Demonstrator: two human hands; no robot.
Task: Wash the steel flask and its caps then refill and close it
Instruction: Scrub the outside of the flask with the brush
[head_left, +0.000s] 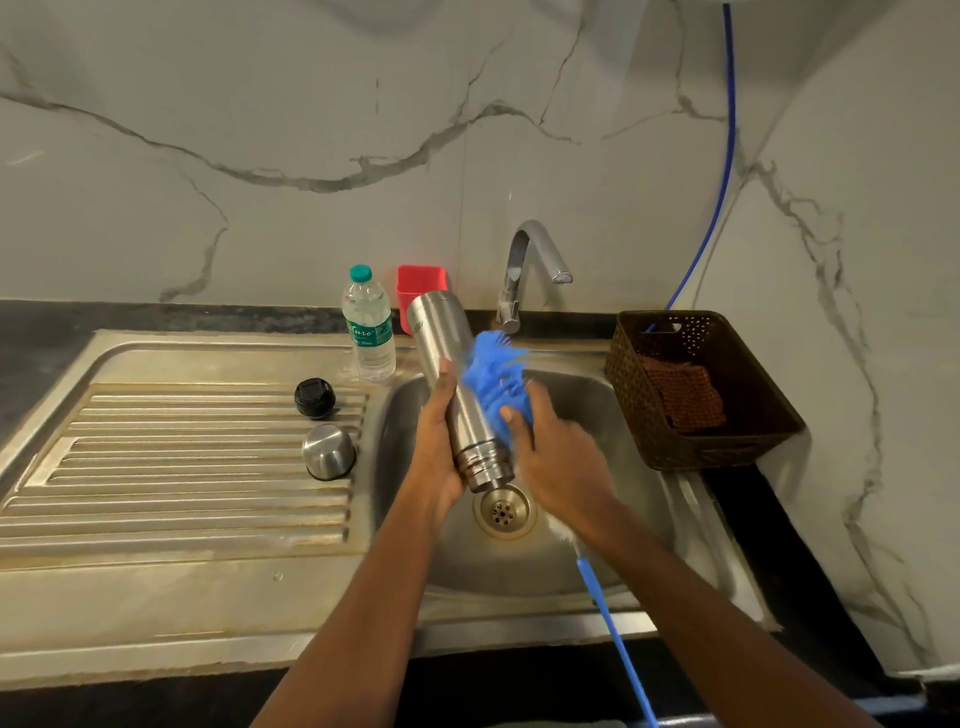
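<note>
We see shiny steel cylinder flask (451, 374) tilted, mouth down over sink (467, 564); L hand (435, 449) grips it, R hand (558, 460) clamps blue bristly scrubber (493, 376) to it.

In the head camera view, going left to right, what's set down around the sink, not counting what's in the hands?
Black cap → plastic water bottle → red container → tap → brown basket.

Both bare forearms reach forward and converge. The left hand (439, 447) wraps the flask (449, 364) from its left, fingers curled round it. The right hand (558, 457) grips the brush (493, 379), thumb up, holding it against the flask's right side.
</note>
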